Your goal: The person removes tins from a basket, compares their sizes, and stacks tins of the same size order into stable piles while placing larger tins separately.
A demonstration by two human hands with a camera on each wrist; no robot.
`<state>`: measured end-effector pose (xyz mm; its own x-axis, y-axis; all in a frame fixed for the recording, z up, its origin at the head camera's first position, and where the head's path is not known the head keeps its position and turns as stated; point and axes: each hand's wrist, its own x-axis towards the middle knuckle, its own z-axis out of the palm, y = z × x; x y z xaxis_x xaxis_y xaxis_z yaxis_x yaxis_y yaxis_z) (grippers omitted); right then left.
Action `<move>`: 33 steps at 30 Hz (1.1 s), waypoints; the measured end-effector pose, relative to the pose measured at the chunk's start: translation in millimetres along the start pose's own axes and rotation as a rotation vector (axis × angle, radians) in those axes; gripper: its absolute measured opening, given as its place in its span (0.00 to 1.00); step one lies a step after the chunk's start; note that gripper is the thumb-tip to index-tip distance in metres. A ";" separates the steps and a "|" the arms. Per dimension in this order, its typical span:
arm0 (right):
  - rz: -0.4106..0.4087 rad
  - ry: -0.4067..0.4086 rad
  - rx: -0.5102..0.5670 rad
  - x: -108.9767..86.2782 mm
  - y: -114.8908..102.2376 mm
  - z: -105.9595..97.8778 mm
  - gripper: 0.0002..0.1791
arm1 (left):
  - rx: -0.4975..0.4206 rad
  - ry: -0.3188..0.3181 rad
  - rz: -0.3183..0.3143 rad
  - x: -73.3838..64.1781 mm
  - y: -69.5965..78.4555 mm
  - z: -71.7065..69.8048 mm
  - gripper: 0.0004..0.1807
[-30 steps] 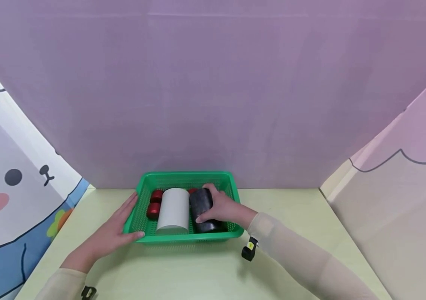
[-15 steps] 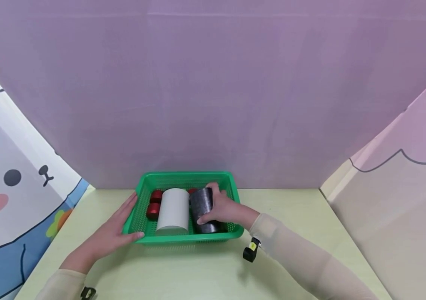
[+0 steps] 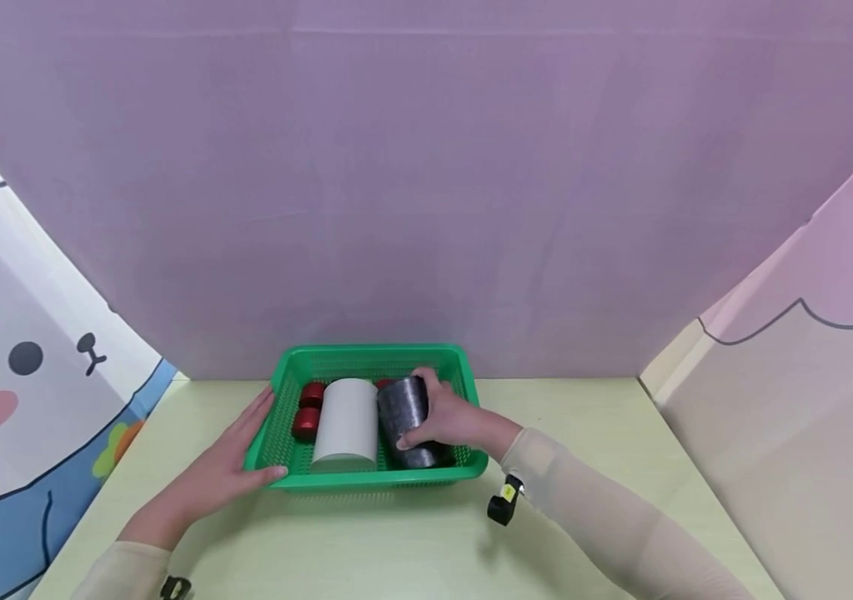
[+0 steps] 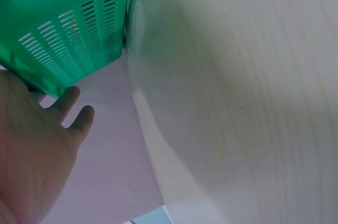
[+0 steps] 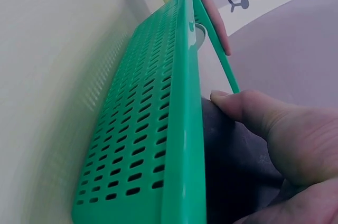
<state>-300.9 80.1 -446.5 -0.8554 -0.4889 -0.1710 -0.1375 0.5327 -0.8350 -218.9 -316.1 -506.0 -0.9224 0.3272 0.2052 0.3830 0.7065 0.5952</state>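
Observation:
A green perforated basket (image 3: 366,481) stands on the table. Inside it my right hand (image 3: 450,417) grips a dark, glossy cylinder (image 3: 403,408), thumb on the near side and fingers over the far side. The cylinder leans slightly, and its lower right part is behind the hand. Along the basket's left end rests my left hand (image 3: 219,471), fingers straight against the outer side and thumb at the front corner. Left of the dark cylinder is a white cylinder (image 3: 347,421). Two small red round pieces (image 3: 306,423) lie beside it, and more red peeks out behind the cylinders.
The pale wood-grain table (image 3: 366,550) meets a purple backdrop (image 3: 426,208) right behind the basket. Side panels with cartoon prints (image 3: 28,433) rise at left and right. A black wrist camera (image 3: 503,504) hangs under the right sleeve.
The dark cylinder has turned and tilted slightly in the right hand, which has shifted a little to the right. The left hand stays at the basket's left end.

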 end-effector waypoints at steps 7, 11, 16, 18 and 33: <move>-0.032 -0.007 0.085 -4.9 0.9 -3.1 0.64 | 0.009 0.003 0.003 -0.1 1.7 -0.6 0.63; -0.066 0.033 0.065 -6.9 0.3 -6.9 0.64 | 0.021 0.006 0.003 0.1 1.3 0.3 0.63; -0.106 0.103 0.074 -12.1 -3.3 -17.3 0.65 | 0.028 0.007 0.004 0.1 0.6 0.5 0.63; -0.128 0.130 0.075 -13.9 -3.7 -21.5 0.65 | 0.031 0.009 0.003 -0.4 0.3 0.3 0.63; -0.215 0.244 0.137 -27.0 3.5 -43.0 0.65 | 0.052 0.012 0.003 0.0 -3.5 1.7 0.63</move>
<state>-299.8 124.8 -422.3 -0.9106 -0.3914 0.1325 -0.2731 0.3295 -0.9038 -220.2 -317.5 -509.5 -0.9218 0.3220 0.2159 0.3872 0.7376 0.5532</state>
